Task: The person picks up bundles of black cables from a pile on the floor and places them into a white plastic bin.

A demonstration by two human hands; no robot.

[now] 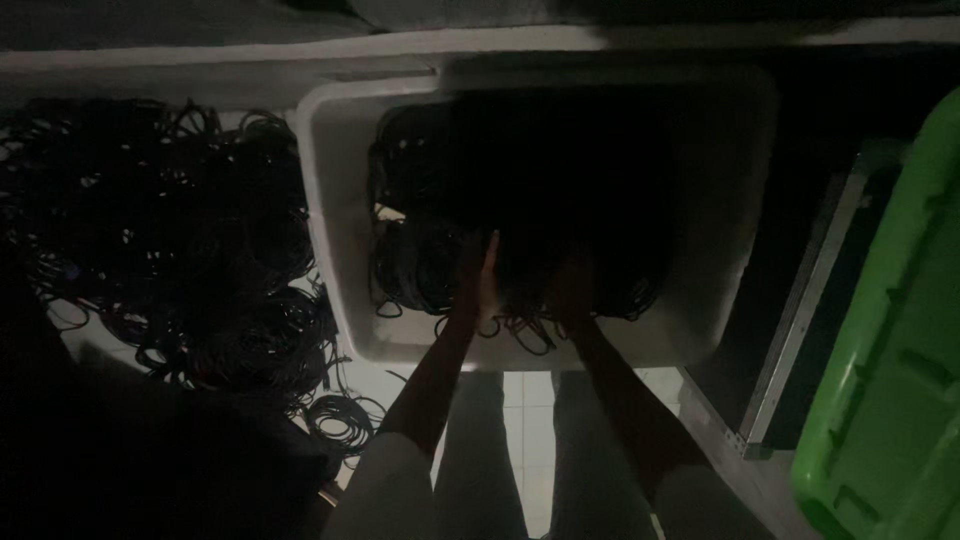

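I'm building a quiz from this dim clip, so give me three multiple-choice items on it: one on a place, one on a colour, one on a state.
1. Where are the two hands?
A. Inside the white tub, on the dark cables
B. On the green bin
C. On the floor pile

2. What colour is the bin at the right edge?
A. Red
B. Green
C. Blue

3. How does the cable heap left of the tub lie?
A. Boxed up
B. Hung on a hook
C. Loose and tangled

Answers:
A, the left hand and right hand reach over the white tub onto the dark cables.
B, the bin is bright green.
C, the cable heap sprawls in loose loops.
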